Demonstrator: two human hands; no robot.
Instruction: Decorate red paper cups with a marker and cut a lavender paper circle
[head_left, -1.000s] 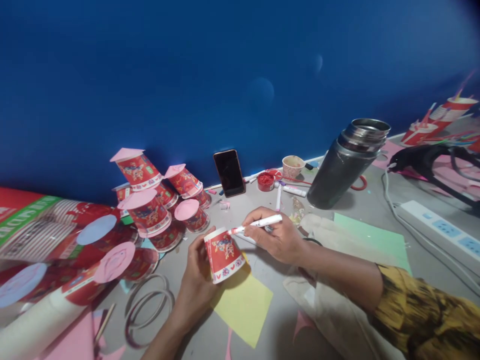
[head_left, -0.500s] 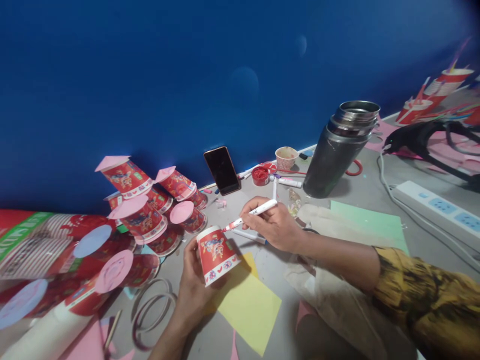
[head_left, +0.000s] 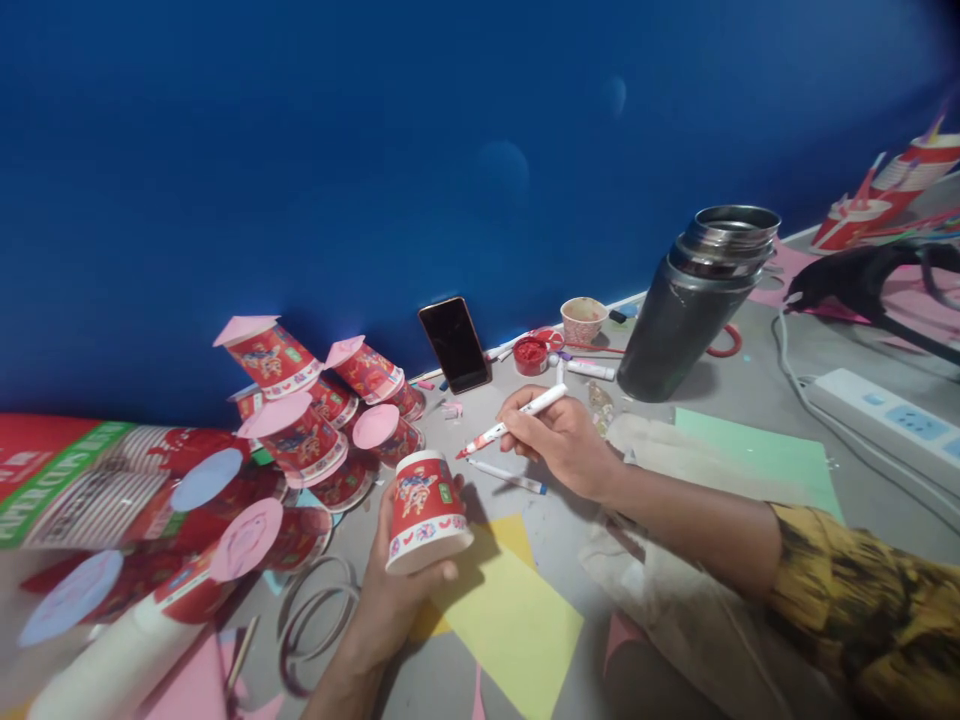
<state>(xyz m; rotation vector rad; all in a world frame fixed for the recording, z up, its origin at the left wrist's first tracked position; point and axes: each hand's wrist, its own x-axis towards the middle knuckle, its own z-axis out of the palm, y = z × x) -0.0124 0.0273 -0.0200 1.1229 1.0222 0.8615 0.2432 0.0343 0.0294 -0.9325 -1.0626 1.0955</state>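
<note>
Holding a red paper cup with pictures (head_left: 424, 508) in the left hand (head_left: 397, 595), with fingers clamped round it, maybe to steady it, by the far-left edge of a flat yellow paper square (head_left: 517, 630). Past that square, pinching a thin white plastic marker (head_left: 491, 437) in the right hand's (head_left: 559, 445) fingers, maybe to steer it, with red tip (head_left: 460, 455) off the cup.

Wears creased sleeve (head_left: 855, 600) at near right, mustard yellow with black blotches. Shows bare left hand (head_left: 405, 565), bare right hand (head_left: 562, 435).
</note>
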